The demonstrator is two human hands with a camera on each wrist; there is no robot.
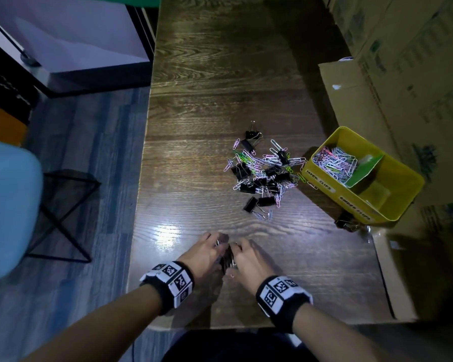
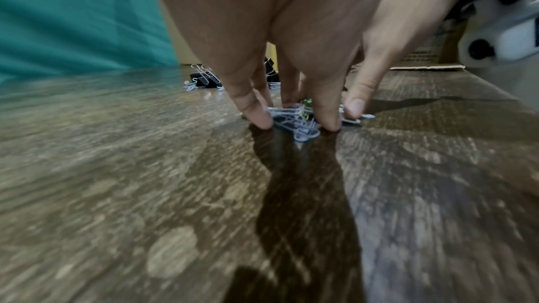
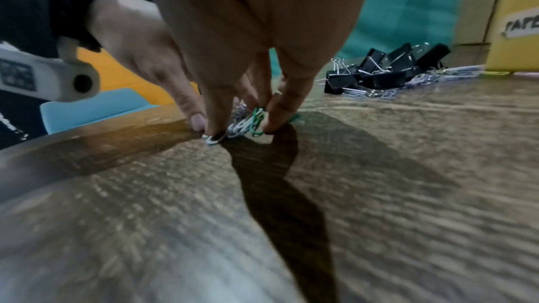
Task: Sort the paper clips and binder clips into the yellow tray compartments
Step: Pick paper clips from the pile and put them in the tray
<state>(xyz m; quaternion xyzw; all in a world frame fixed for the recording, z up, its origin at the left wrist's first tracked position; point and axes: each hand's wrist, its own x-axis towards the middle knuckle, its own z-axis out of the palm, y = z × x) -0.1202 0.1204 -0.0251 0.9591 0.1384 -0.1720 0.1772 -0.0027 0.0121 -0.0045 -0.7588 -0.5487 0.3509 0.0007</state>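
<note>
At the table's near edge, both hands gather a small bunch of paper clips (image 1: pixel 228 257). My left hand (image 1: pixel 207 253) stands fingertips-down and pinches the bunch (image 2: pixel 303 134) from the left. My right hand (image 1: pixel 249 259) pinches it from the right, with a green clip (image 3: pixel 256 121) between thumb and finger. Further out lies the mixed pile (image 1: pixel 262 176) of coloured paper clips and black binder clips (image 3: pixel 388 70). The yellow tray (image 1: pixel 322 178) stands at the right. Its left compartment holds several paper clips (image 1: pixel 334 163); the compartment behind the green divider (image 1: pixel 365 168) looks empty.
A stray black binder clip (image 1: pixel 347 223) lies just in front of the tray. Cardboard boxes (image 1: pixel 403 74) line the table's right side. A light blue chair (image 1: pixel 8 205) stands on the floor to the left. The table's front edge (image 1: pixel 220 327) runs just under my wrists.
</note>
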